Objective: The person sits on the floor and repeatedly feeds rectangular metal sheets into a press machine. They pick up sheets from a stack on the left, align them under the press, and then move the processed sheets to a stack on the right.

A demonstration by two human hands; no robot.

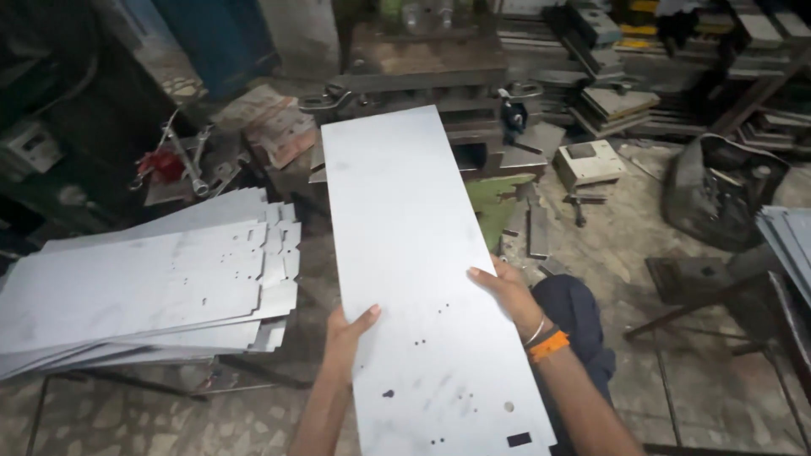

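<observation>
A long grey metal sheet (414, 253) with small punched holes near its close end stretches away from me toward a press machine (422, 76). My left hand (346, 333) grips the sheet's left edge, thumb on top. My right hand (507, 291) holds the right edge, with an orange band and a bangle on the wrist. The sheet's far end lies over the machine's bed.
A stack of punched metal sheets (144, 287) lies on a low stand at the left. Wrenches (190, 165) and a red item sit behind it. Metal blocks and dies (608, 101) are piled at the back right. More sheets (790, 245) are at the right edge.
</observation>
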